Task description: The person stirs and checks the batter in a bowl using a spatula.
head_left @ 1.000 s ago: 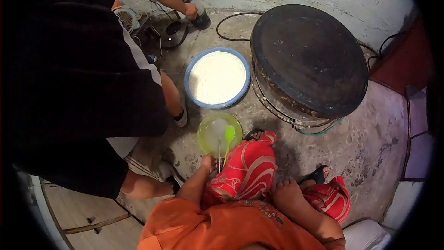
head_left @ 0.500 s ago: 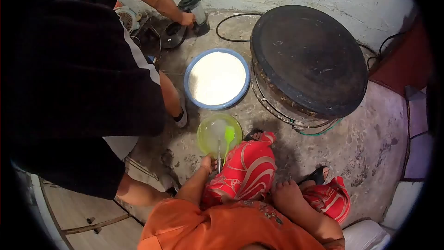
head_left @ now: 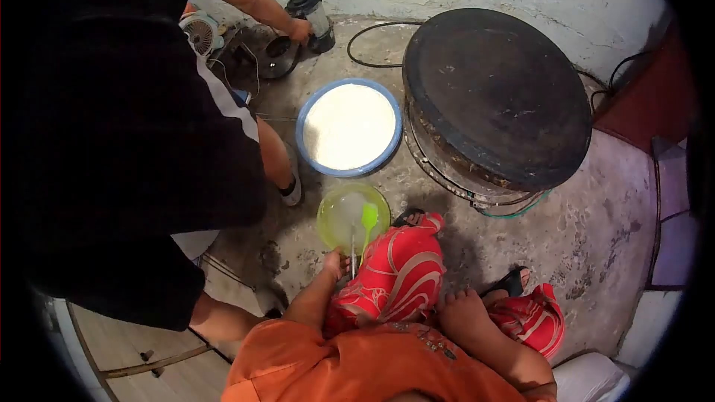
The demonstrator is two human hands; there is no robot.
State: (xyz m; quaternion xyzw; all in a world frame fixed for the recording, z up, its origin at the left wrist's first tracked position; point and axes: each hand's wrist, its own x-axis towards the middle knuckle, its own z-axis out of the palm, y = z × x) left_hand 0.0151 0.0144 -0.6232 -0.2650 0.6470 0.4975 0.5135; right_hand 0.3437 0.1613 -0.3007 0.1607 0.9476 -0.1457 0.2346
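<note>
My left hand (head_left: pixel 337 263) is at the near rim of a yellow-green basin (head_left: pixel 328 216), by the handle of a metal utensil (head_left: pixel 353 257); whether its fingers grip the handle is too small to tell. A bright green spatula (head_left: pixel 369 216) also leans in the basin, over cloudy liquid. My right hand (head_left: pixel 465 305) rests on my right leg, low at centre-right, fingertips pointing forward, with no object visible in it. Just beyond the basin is a blue-rimmed tub (head_left: pixel 302 132) of white batter-like content.
A large round black griddle (head_left: pixel 499 97) stands at the right, with a hose beside it. At the left stands a person in dark clothes (head_left: pixel 149 126), one hand on a blender jug (head_left: pixel 319 24). A small fan (head_left: pixel 201 33) and a red box (head_left: pixel 648 104) flank the scene.
The other person's hand and the blender jug have shifted slightly, and that person's near leg has moved a little. My own hands look unchanged.
</note>
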